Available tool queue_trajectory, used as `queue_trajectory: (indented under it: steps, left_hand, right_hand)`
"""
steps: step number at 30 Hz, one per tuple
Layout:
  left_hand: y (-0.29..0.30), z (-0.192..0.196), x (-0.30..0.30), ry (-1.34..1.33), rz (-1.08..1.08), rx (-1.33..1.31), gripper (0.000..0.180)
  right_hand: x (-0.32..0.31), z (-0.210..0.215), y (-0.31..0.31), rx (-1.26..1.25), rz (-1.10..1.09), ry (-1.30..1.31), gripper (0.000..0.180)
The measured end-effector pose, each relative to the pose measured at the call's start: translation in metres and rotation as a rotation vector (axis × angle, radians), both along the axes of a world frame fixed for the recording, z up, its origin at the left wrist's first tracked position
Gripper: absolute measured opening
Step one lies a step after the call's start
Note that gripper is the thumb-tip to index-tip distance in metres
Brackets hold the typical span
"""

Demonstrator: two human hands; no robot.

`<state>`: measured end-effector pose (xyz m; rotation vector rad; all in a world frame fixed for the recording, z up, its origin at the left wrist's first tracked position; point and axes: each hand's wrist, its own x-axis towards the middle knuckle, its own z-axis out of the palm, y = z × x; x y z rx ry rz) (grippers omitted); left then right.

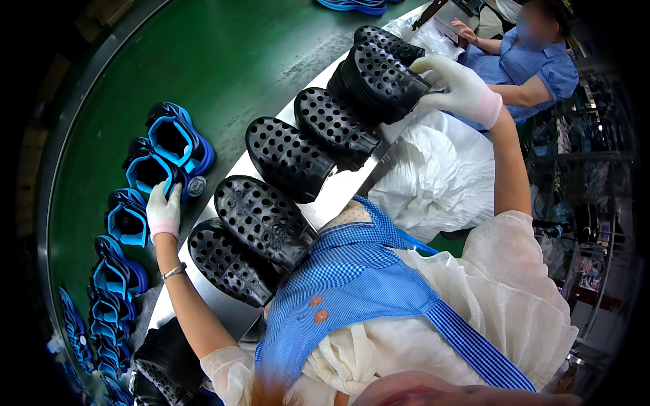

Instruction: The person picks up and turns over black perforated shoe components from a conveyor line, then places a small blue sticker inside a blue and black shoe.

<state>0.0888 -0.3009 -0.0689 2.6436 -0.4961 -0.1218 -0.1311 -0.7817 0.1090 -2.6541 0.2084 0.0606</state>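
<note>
My left hand, in a white glove with a pink cuff, reaches over a green surface. Its thumb and fingers close on the back edge of a dark blue shoe with a bright blue collar. On the right, my gloved right hand grips the narrow end of a black shoe-shaped form, full of round holes. That form lies tilted over another black form. More perforated forms, including one in the middle and one nearer me, stand in a slanting row along a metal ledge.
Blue shoes line the green belt at left. A white plastic bag bulges right of the metal ledge. Another person in blue works at the upper right. Black forms also sit at lower left.
</note>
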Motion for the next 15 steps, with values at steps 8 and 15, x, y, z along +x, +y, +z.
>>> queue_trajectory:
  steps: [8,15]
  left_hand:
    - [0.000,-0.003,-0.002,0.062,0.042,-0.110,0.037]
    - [0.008,-0.005,-0.006,-0.003,0.051,-0.141,0.037]
  right_hand:
    - [0.009,0.000,0.000,-0.152,0.110,-0.056,0.041]
    - [0.014,0.003,0.003,-0.191,0.167,-0.056,0.038]
